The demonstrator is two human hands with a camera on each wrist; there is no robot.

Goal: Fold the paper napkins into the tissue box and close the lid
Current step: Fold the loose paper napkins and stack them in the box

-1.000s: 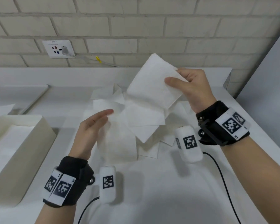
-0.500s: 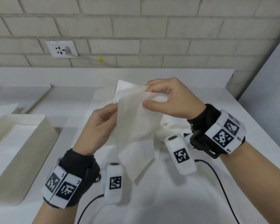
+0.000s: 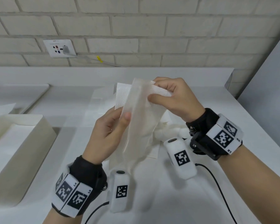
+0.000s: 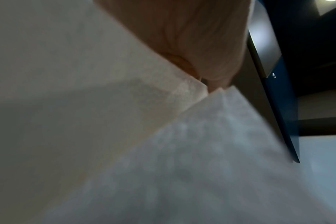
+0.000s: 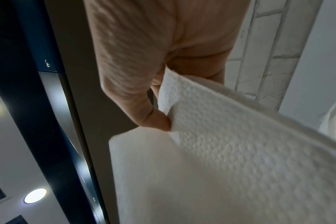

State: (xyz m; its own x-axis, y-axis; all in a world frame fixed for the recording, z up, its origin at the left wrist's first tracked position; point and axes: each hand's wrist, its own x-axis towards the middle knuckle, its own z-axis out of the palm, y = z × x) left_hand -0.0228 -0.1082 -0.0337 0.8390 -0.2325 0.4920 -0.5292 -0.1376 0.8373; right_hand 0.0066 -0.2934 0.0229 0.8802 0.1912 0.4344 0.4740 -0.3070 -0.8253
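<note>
A white embossed paper napkin hangs in the air above the table, held by both hands. My right hand pinches its top corner between thumb and fingers; the right wrist view shows the same pinch on the napkin. My left hand pinches its left edge lower down, thumb in front. The napkin fills the left wrist view. More loose napkins lie on the table behind and under the held one. The open cream tissue box stands at the left with white paper inside.
The white table ends at a brick wall with a power socket. A white lid or tray lies at the far left. Cables run from the wrist cameras across the near table. A grey panel rises at the right.
The right hand brought the raised napkin down and toward the middle. The left hand rose from the pile and took hold of the napkin's left edge; both now hold it.
</note>
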